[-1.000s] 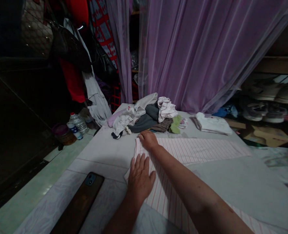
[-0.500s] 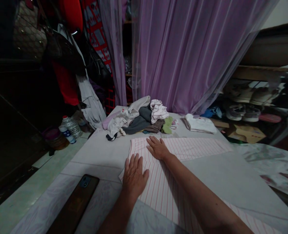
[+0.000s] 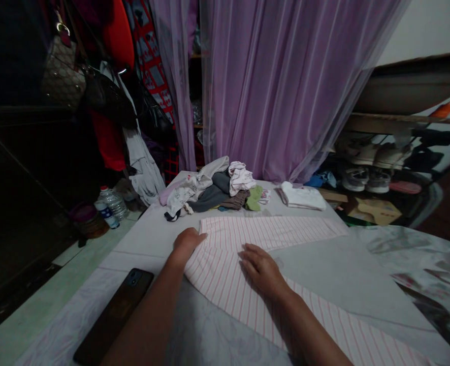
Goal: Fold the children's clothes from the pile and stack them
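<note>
At the left end of the striped garment [image 3: 225,277], your left hand [image 3: 189,243] sits with its thumb over the fabric's edge; its fingers are mostly hidden, so you cannot tell whether they pinch the cloth. Your right hand [image 3: 262,269] lies palm down near the garment's middle, its fingers reaching out loosely, slightly bent, gripping nothing you can see. The garment, pale with thin pink stripes, is laid out on the pale covered surface [image 3: 324,259] in two long parts that join near your left hand and spread apart toward the right; your right forearm crosses the nearer one. To the left of your left forearm, a dark phone [image 3: 114,315] lies with its camera side up. Beyond the garment is a loose heap of clothes [image 3: 210,193], with a green piece [image 3: 254,198] at its right side. Farther right, well apart from your hands, rests a folded white cloth [image 3: 304,197]. Behind these hangs a sheer purple curtain [image 3: 263,91], and shoes [image 3: 365,180] stand on a shelf at the right.
</note>
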`<action>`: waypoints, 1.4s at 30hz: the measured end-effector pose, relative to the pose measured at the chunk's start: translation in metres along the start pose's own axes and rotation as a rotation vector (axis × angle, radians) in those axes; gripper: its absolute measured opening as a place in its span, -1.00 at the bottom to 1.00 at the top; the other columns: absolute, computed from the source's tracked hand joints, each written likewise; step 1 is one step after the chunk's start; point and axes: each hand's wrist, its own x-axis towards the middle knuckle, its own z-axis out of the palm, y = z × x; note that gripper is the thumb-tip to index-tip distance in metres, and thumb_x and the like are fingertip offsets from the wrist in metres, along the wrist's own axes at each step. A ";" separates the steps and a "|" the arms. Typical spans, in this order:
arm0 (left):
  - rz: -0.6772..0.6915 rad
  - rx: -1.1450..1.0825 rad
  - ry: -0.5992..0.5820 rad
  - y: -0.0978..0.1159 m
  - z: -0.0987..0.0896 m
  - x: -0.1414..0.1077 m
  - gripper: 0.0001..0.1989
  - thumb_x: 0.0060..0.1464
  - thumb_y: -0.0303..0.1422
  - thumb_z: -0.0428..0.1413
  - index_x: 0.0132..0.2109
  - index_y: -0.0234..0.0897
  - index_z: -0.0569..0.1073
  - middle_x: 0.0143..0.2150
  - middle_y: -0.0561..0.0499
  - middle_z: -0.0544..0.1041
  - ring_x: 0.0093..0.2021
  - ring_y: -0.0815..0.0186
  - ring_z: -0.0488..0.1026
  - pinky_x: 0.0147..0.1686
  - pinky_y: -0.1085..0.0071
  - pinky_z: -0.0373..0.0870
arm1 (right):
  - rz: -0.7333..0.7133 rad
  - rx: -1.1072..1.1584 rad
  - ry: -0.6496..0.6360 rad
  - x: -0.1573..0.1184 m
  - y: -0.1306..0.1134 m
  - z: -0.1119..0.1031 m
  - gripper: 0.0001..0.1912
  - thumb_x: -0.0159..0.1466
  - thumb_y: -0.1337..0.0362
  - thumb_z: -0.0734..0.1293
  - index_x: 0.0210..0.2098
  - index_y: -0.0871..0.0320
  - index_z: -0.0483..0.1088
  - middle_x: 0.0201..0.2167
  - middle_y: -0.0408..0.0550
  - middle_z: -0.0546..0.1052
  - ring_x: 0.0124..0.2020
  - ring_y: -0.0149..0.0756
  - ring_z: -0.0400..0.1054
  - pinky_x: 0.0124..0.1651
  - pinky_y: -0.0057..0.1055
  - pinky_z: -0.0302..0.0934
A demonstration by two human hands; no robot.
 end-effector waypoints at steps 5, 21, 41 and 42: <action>0.019 0.015 0.086 0.016 0.012 -0.020 -0.66 0.24 -0.14 -0.09 -0.03 -0.21 0.41 0.05 -0.17 0.54 0.02 0.12 0.50 -0.15 0.32 0.36 | 0.063 0.090 0.069 -0.016 0.008 -0.004 -0.67 0.28 0.25 0.20 -0.13 0.14 0.57 0.03 0.12 0.53 0.09 -0.12 0.39 0.14 -0.13 0.28; 0.014 0.051 0.138 -0.032 0.008 -0.020 -0.58 0.27 -0.11 -0.13 0.11 -0.27 0.30 0.12 -0.19 0.50 0.09 0.10 0.47 -0.04 0.32 0.34 | -0.021 -0.101 0.208 -0.057 0.018 0.000 -0.70 0.29 0.27 0.20 -0.16 0.10 0.56 -0.02 0.08 0.56 0.02 -0.12 0.43 0.08 -0.12 0.31; -0.019 0.095 0.181 -0.067 0.016 -0.073 -0.58 0.25 -0.28 -0.09 0.20 -0.30 0.32 0.08 -0.24 0.52 0.06 0.09 0.48 -0.02 0.30 0.35 | 0.352 -0.442 -0.104 -0.180 0.094 -0.154 -0.59 0.23 -0.11 0.23 -0.36 0.09 0.49 -0.33 0.04 0.59 -0.23 -0.05 0.45 -0.13 -0.19 0.25; -0.016 0.098 0.186 -0.067 0.016 -0.074 -0.58 0.25 -0.29 -0.09 0.19 -0.31 0.33 0.07 -0.24 0.53 0.05 0.09 0.49 -0.03 0.30 0.35 | 0.360 -0.416 -0.122 -0.181 0.094 -0.158 -0.61 0.21 -0.09 0.23 -0.39 0.08 0.48 -0.35 0.04 0.59 -0.25 -0.05 0.45 -0.15 -0.20 0.25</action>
